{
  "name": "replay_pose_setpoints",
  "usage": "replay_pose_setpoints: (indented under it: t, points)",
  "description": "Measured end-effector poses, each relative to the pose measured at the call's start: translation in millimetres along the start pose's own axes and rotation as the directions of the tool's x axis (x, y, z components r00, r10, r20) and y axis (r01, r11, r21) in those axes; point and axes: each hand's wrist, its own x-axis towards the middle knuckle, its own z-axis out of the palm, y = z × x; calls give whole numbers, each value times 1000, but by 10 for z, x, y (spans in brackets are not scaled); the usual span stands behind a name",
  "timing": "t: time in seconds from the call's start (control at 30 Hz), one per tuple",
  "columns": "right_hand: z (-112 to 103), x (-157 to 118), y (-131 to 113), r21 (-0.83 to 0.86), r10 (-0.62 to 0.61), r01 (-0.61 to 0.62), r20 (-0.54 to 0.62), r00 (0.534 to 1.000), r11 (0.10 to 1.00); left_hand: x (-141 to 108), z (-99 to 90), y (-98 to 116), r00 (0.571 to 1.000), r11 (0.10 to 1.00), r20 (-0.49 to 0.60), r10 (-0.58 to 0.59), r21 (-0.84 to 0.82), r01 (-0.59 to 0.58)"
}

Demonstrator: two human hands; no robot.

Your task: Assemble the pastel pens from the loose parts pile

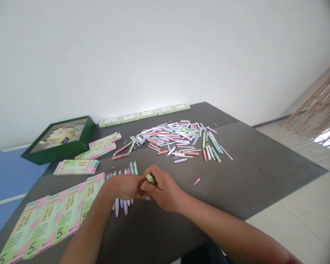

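Observation:
Close together over the front of the dark table, both my hands are closed on a light green pen (150,178), its hollow end pointing up between them. My right hand (163,189) wraps it with thumb and fingers. My left hand (131,186) meets it from the other side, its fingertips partly hidden. Behind and below my left hand lies a row of assembled-looking pens (125,207) in purple, blue, pink and green, partly covered by that hand. A small pink pen piece (197,181) lies by itself to the right.
A large heap of loose pen barrels and white refills (176,135) spreads across the table's middle. Flat printed packets (68,209) lie at left, with stacked packets (78,167) behind them. A green box (62,148) holds plastic bags. Several small boxes (148,113) line the wall.

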Motion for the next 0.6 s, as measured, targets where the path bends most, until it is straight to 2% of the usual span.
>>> replay_pose_setpoints:
  t: [0.07, 0.13, 0.17, 0.23, 0.27, 0.3, 0.33, 0.37, 0.4, 0.5, 0.6]
  points:
    - [-38, -28, -6, 70, -27, 23, 44, 999, 997, -29, 0, -21, 1000, 1000, 29, 6, -29, -5]
    - [-161, -38, 22, 51, -47, 43, 76, 996, 998, -61, 6, -49, 998, 998, 56, -7, -66, 11]
    - [-261, -31, 57, -14, -41, 42, 77, 996, 999, -77, 9, -61, 998, 996, 60, -17, -87, 23]
    - [-525, 13, 182, -255, 11, 6, 63, 998, 967, -106, 10, -73, 997, 990, 66, -46, -130, 55]
    - [-678, 49, 270, -410, 74, -41, 65, 995, 911, -118, 7, -71, 996, 987, 69, -64, -143, 73]
    - [-830, 91, 371, -578, 157, -107, 38, 987, 809, -126, 3, -66, 994, 985, 74, -82, -147, 92]
    - [-974, 134, 479, -728, 246, -174, -8, 969, 663, -130, -2, -58, 992, 984, 82, -99, -142, 110]
    - [-1100, 176, 587, -837, 339, -201, -20, 941, 508, -131, -6, -49, 990, 984, 89, -113, -129, 124]
    - [-1202, 213, 689, -866, 373, -211, -31, 927, 453, -130, -9, -42, 988, 985, 92, -124, -113, 134]
    - [-1343, 284, 914, -902, 417, -168, 15, 909, 399, -124, -3, -35, 986, 984, 84, -146, -88, 153]
    - [-1315, 315, 1007, -919, 425, -110, 66, 903, 378, -126, 10, -34, 986, 983, 81, -147, -98, 155]
